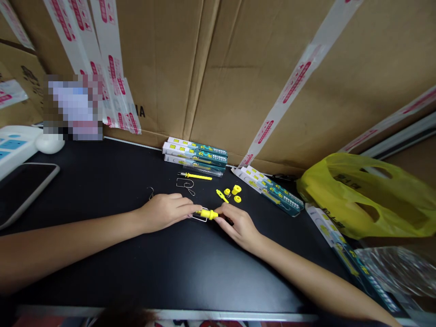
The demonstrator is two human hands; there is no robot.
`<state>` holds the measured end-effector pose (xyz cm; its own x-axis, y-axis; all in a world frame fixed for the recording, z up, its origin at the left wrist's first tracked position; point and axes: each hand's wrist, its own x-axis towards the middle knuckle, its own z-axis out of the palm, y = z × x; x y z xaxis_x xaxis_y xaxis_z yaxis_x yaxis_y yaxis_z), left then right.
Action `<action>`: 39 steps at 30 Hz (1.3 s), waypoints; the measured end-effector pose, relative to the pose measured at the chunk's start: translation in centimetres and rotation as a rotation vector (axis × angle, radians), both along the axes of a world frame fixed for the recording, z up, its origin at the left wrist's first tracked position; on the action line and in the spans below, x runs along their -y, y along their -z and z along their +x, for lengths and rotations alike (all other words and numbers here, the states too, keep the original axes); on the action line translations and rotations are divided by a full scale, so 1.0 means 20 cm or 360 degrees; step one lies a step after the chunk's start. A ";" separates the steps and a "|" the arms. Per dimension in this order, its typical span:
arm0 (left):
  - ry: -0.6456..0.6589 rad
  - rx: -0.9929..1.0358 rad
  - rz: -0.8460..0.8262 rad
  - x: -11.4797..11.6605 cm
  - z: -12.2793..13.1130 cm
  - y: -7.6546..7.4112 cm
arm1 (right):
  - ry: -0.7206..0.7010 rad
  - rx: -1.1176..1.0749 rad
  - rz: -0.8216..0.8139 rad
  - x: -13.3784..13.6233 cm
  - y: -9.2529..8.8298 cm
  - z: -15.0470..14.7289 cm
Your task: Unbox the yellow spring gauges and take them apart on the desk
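I have the left hand (166, 211) pinching a silver bent-wire frame (199, 219), the right hand (240, 223) a yellow plastic cylinder (209, 214); fitting seems underway, wanting alignment next.

Yellow "力计" (205, 154) on slim boxes (195, 159), black "IA" (140, 111) on cardboard (163, 59)

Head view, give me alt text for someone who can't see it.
A person's left hand and right hand hold a yellow part and a bent wire between them at a black table. Beyond lie loose yellow pieces and slim printed boxes; a yellow plastic bag sits right.
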<state>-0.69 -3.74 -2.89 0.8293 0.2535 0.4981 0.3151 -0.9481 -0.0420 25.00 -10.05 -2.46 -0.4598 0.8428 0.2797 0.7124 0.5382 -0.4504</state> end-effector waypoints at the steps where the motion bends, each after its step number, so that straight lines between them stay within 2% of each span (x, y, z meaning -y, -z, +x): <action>1: -0.0001 -0.0005 0.0007 0.00 0.00 0.00 | -0.0024 0.0006 0.0011 0.00 0.00 0.00; 8: -0.0016 -0.0022 0.0012 0.00 0.00 0.00 | -0.0033 -0.0036 0.0105 -0.02 0.05 0.01; 21: 0.0005 -0.0046 0.0165 0.00 0.00 0.00 | -0.0121 -0.0068 0.0249 -0.02 0.06 0.02; 26: 0.0030 -0.0040 0.0144 0.00 0.01 -0.01 | -0.0150 0.0014 0.0342 -0.01 0.06 0.01; 32: 0.0008 -0.0026 -0.0017 0.00 0.00 0.00 | 0.0008 0.0057 0.0101 0.01 0.02 0.00; 39: 0.0032 -0.0015 -0.0021 -0.01 0.00 0.01 | -0.0058 0.0087 0.0063 -0.01 0.01 0.00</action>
